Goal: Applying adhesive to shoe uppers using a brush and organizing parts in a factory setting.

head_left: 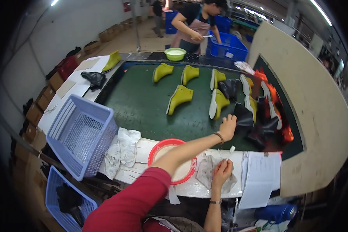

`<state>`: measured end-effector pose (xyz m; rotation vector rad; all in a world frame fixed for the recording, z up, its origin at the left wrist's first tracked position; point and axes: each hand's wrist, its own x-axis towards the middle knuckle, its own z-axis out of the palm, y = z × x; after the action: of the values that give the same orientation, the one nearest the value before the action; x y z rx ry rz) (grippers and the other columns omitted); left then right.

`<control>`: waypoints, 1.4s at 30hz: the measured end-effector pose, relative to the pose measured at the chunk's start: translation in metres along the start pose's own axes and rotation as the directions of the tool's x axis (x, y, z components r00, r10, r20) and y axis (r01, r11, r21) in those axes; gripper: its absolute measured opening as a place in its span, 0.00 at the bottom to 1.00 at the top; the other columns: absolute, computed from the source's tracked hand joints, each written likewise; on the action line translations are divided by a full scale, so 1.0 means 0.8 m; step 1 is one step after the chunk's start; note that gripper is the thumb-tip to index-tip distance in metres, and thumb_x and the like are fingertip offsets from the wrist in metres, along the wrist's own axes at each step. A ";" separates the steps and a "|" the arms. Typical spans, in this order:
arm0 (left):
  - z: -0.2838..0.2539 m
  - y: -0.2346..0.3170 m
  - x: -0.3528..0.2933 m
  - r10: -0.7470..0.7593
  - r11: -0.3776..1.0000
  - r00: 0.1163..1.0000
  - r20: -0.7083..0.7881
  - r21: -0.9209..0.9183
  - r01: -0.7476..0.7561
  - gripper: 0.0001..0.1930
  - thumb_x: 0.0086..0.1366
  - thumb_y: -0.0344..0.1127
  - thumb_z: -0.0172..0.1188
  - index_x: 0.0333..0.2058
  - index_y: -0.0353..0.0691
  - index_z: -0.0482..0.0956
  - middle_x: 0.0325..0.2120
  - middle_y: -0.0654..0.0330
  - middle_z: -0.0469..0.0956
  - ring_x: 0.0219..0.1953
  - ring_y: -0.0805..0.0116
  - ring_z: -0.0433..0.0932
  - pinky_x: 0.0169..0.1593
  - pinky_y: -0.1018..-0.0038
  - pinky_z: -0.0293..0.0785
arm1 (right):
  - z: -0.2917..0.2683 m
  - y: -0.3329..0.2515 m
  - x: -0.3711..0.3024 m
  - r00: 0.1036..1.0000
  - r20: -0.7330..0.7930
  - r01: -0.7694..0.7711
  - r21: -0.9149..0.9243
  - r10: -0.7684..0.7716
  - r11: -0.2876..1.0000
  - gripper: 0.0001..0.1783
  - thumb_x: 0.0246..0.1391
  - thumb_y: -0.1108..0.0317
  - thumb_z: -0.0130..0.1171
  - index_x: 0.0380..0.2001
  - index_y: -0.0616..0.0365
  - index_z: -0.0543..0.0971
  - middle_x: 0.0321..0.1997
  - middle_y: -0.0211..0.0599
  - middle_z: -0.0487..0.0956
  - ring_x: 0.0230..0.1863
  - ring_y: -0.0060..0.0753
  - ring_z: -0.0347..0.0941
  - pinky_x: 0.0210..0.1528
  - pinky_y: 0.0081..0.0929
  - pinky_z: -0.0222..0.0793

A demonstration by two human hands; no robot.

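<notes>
My left hand point(228, 127) reaches across to the green belt, its fingers closed at the edge of a black boot upper point(244, 116). This upper sits beside a yellow-green shoe last point(250, 108). Nearer to me, my right hand point(222, 172) is closed around the handle of a small white-tipped brush point(232, 149), held upright over a stained grey cloth point(207, 170). Left of that cloth, a red basin point(154, 149) with whitish liquid is partly hidden by my left forearm. Several yellow-green lasts point(179, 99) lie on the belt, some with pale soles and black uppers.
A blue-lilac basket point(79, 131) stands at left, another point(56, 193) below it. Papers point(261, 174) hang at the right front edge. A beige board point(317, 104) bounds the right side. Opposite, a person point(195, 27) works near a green bowl point(175, 55) and a blue crate point(230, 48).
</notes>
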<state>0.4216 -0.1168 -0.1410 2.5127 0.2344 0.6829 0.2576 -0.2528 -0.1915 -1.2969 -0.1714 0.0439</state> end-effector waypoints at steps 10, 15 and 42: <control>-0.343 -0.021 -0.147 0.191 0.971 0.975 -0.115 -0.122 -0.204 0.27 0.56 0.32 0.69 0.56 0.44 0.78 0.55 0.51 0.76 0.60 0.50 0.71 0.64 0.59 0.66 | 0.000 -0.001 0.009 0.999 0.001 0.043 -0.057 -0.043 0.997 0.10 0.73 0.61 0.48 0.42 0.57 0.71 0.25 0.25 0.68 0.14 0.11 0.56 0.12 0.14 0.51; -0.597 -0.140 -0.446 -0.202 0.805 0.454 -0.868 0.117 0.582 0.22 0.62 0.21 0.58 0.56 0.35 0.77 0.55 0.53 0.77 0.55 0.63 0.76 0.56 0.72 0.72 | -0.001 0.003 0.009 0.999 -0.008 0.050 -0.087 -0.050 0.995 0.11 0.73 0.61 0.48 0.42 0.58 0.73 0.25 0.25 0.68 0.14 0.10 0.57 0.12 0.13 0.52; -0.625 -0.063 -0.851 -0.504 0.425 -0.334 -0.796 -0.566 0.707 0.37 0.69 0.51 0.64 0.68 0.36 0.62 0.55 0.54 0.75 0.44 0.67 0.77 0.36 0.73 0.74 | 0.034 0.011 0.006 0.994 0.090 0.074 -0.194 -0.057 0.978 0.12 0.73 0.62 0.50 0.41 0.60 0.75 0.21 0.20 0.66 0.17 0.08 0.55 0.17 0.13 0.49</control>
<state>-0.4203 -0.0532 -0.0868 0.9997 2.0757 1.6513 0.2587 -0.2236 -0.1922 -1.4872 -0.2960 0.0254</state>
